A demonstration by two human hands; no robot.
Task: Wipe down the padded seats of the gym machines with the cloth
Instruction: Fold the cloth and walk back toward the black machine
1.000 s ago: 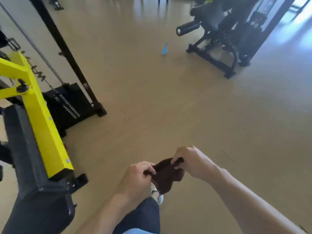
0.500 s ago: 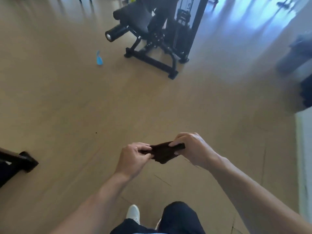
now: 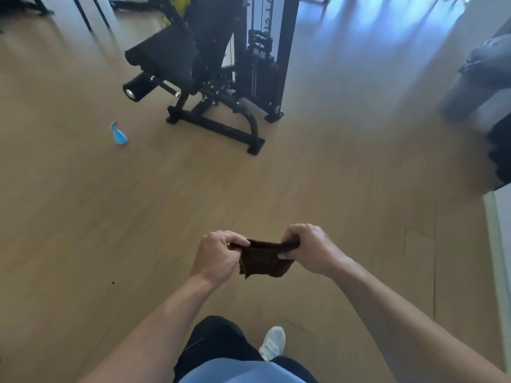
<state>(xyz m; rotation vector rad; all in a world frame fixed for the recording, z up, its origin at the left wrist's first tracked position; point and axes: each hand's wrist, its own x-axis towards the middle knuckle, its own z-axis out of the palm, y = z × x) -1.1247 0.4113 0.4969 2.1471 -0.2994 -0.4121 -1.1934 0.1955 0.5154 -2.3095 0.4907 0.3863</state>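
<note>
You are holding the small dark brown terry cloth (image 3: 264,259) in front of your waist, your left hand (image 3: 218,254) and right hand (image 3: 309,248) each pinched closed on one top corner so it is hanging stretched between them, well apart from the black padded seat (image 3: 166,55) of the black steel weight-stack machine (image 3: 249,64) ahead. While you are walking over, be folding it into a flat pad that covers your palm, so a clean face is meeting the seat.
</note>
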